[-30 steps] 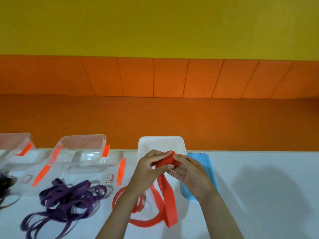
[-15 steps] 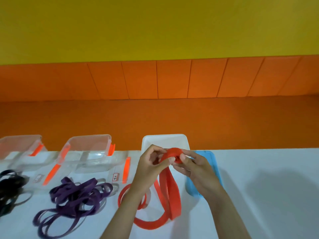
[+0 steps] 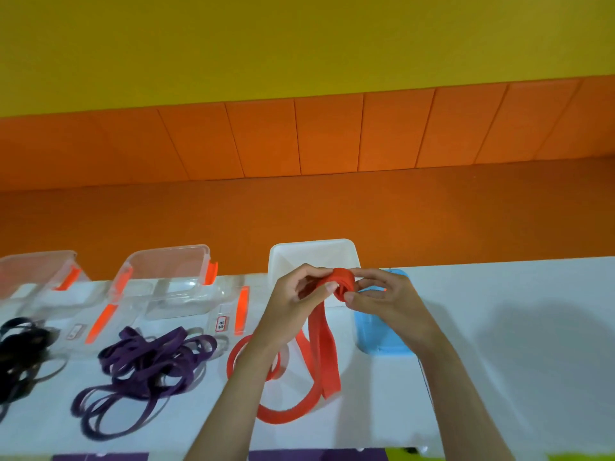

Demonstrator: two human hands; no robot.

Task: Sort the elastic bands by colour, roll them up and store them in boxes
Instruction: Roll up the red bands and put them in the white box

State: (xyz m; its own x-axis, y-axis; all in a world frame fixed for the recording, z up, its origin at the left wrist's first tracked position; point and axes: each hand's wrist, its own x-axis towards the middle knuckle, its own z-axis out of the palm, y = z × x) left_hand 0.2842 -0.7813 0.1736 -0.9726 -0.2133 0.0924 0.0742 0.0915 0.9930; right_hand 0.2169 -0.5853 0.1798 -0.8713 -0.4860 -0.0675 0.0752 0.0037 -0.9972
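Over the white table (image 3: 499, 361), in front of the white box (image 3: 312, 252), my left hand (image 3: 293, 301) and right hand (image 3: 382, 301) both pinch the red band (image 3: 342, 284). Its top is rolled between thumbs and fingertips and its tail hangs to the table. My hands hide the box's near rim, and the right one covers part of the blue lid (image 3: 379, 337). My left forearm crosses a thinner red ring (image 3: 238, 352). Purple bands (image 3: 149, 357) are heaped to the left, and the black bands (image 3: 20, 347) are cut off at the edge. A clear box (image 3: 169, 271) and a second clear box (image 3: 36, 271) stand behind them. Label text unreadable.
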